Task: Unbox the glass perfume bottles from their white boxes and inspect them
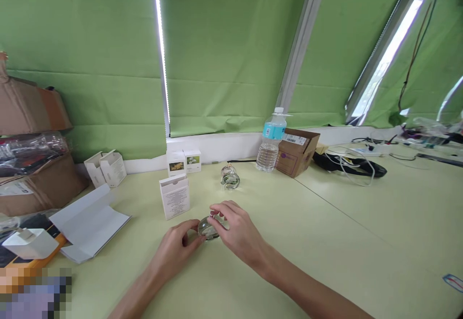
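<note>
A small clear glass dish (207, 229) rests on the pale table between my hands. My left hand (178, 243) grips its left side, thumb at the near edge and fingers at the far edge. Over the dish's right part, my right hand (234, 227) pinches a tiny white item (211, 214) between thumb and forefinger; its exact shape is too small to tell. Just behind stands an open white box (175, 196) with printed text. Farther back sits a clear glass object (230, 177) with a metallic top.
Small white boxes (183, 161) stand by the wall. A water bottle (272, 140) and a brown carton (297, 153) are behind, right of centre. Folded white card (90, 222), a white charger (31, 243) and stacked cartons (39, 184) occupy the left. Black straps and cables (350, 165) lie right.
</note>
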Available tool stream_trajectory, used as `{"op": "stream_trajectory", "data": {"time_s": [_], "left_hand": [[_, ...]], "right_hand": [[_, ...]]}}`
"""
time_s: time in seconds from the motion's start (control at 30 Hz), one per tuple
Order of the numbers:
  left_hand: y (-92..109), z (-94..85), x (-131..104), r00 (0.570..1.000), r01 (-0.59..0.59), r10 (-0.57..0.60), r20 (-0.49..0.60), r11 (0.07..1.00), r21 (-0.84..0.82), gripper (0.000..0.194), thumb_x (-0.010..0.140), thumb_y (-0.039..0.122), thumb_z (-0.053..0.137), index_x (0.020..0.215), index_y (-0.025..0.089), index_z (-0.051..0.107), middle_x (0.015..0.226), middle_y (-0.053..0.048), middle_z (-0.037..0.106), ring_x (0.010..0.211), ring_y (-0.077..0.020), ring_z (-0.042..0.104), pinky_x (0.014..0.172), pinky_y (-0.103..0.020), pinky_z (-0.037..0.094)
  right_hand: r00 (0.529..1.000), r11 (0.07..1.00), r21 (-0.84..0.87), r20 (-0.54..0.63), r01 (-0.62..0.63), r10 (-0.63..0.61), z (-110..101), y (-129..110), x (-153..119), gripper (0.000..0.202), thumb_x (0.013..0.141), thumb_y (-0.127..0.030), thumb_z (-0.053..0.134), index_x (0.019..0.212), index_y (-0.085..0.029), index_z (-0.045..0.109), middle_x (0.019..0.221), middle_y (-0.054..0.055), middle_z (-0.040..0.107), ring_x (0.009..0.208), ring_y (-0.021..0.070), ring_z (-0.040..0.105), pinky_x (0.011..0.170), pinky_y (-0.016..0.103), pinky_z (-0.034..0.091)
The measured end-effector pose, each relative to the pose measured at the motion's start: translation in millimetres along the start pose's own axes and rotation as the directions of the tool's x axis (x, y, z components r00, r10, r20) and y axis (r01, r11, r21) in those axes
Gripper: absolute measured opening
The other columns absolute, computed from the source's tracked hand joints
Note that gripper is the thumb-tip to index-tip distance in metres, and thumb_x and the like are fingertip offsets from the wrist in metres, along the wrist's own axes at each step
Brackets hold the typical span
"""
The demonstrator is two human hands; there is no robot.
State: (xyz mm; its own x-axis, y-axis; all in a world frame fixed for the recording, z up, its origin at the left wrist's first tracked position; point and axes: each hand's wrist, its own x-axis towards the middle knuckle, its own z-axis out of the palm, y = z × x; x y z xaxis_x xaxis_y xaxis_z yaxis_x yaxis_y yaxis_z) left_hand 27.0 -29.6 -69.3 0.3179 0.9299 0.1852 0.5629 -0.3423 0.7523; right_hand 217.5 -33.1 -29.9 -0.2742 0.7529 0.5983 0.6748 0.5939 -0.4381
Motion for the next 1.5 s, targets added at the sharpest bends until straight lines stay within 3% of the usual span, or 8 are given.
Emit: {"op": "stream_trajectory", "data": {"time_s": [0.33,0.47,0.57,0.73,0.9,1.13,1.33,1.5], "left_hand": [[2,-2.4,-1,1.000,0.015,-0.015,-0.013,0.999,0.032,0.032,0.085,0.044,0.054,0.104,0.022,0.066,0.061,0.004,0.050,0.056,-0.0120,0.039,0.054,-0.022,0.031],[1,-1.2,-1,1.000,0.022,-0.021,-0.019,0.999,0.025,0.034,0.085,0.045,0.054,0.106,0.022,0.066,0.059,0.004,0.049,0.056,-0.0127,0.040,0.054,-0.022,0.032],[1,-0.8,-1,0.999,0.023,-0.023,-0.024,0.999,0.024,0.032,0.085,0.045,0.054,0.104,0.022,0.066,0.060,0.004,0.049,0.055,-0.0124,0.039,0.054,-0.022,0.031],[1,-0.9,-1,0.999,0.031,-0.031,-0.008,0.999,0.023,0.032,0.086,0.044,0.053,0.106,0.023,0.065,0.062,0.005,0.049,0.056,-0.0122,0.038,0.054,-0.022,0.030],[1,-0.9,-2,1.000,0.027,-0.027,-0.010,0.999,0.024,0.032,0.086,0.045,0.053,0.106,0.023,0.065,0.060,0.005,0.047,0.056,-0.0119,0.037,0.054,-0.022,0.030],[2,-1.7,-2,1.000,0.015,-0.015,-0.013,1.000,0.025,0.033,0.086,0.045,0.053,0.104,0.022,0.066,0.059,0.005,0.046,0.055,-0.0120,0.039,0.053,-0.021,0.031],[2,-1.6,-1,1.000,0.013,-0.013,-0.025,1.000,0.017,0.035,0.084,0.047,0.053,0.104,0.021,0.067,0.058,0.004,0.048,0.055,-0.0124,0.040,0.054,-0.021,0.033],[3,-1.4,-1,1.000,0.013,-0.012,-0.022,1.000,0.025,0.032,0.085,0.043,0.052,0.104,0.021,0.066,0.058,0.005,0.050,0.054,-0.0123,0.041,0.055,-0.021,0.034]], "right_hand": [[0.994,0.980,-0.172,-0.060,-0.098,0.089,-28,39,16,0.022,0.094,-0.024,0.044,0.089,-0.021,0.065,0.086,0.003,0.070,0.078,0.0175,0.061,0.069,0.029,0.045],[0.968,0.943,-0.280,0.120,-0.178,0.218,-34,55,17,0.023,0.091,-0.027,0.047,0.079,-0.020,0.065,0.081,0.004,0.069,0.075,0.0183,0.062,0.066,0.029,0.041],[0.929,0.932,-0.316,0.259,-0.178,0.265,-32,59,8,0.016,0.082,-0.031,0.061,0.093,-0.020,0.064,0.086,0.005,0.069,0.076,0.0199,0.062,0.062,0.027,0.039],[0.889,0.945,-0.285,0.373,-0.161,0.264,-23,61,-4,0.018,0.080,-0.013,0.058,0.097,-0.020,0.059,0.089,0.005,0.066,0.075,0.0172,0.061,0.059,0.025,0.036],[0.932,0.949,-0.280,0.281,-0.148,0.228,-21,56,6,0.010,0.082,-0.014,0.057,0.090,-0.019,0.060,0.088,0.004,0.066,0.081,0.0180,0.060,0.066,0.027,0.039],[0.982,0.987,-0.107,0.134,-0.122,0.136,-23,45,12,0.020,0.088,-0.019,0.051,0.104,-0.021,0.063,0.094,0.004,0.065,0.080,0.0160,0.060,0.072,0.030,0.048],[0.994,0.982,0.160,-0.013,-0.104,0.107,-20,30,9,0.024,0.089,-0.028,0.054,0.112,-0.022,0.055,0.094,0.004,0.067,0.078,0.0151,0.062,0.069,0.029,0.054],[0.998,0.974,0.227,-0.063,-0.004,0.018,-16,15,5,0.020,0.090,-0.027,0.055,0.109,-0.023,0.058,0.099,0.004,0.066,0.078,0.0147,0.063,0.074,0.030,0.055]]}}
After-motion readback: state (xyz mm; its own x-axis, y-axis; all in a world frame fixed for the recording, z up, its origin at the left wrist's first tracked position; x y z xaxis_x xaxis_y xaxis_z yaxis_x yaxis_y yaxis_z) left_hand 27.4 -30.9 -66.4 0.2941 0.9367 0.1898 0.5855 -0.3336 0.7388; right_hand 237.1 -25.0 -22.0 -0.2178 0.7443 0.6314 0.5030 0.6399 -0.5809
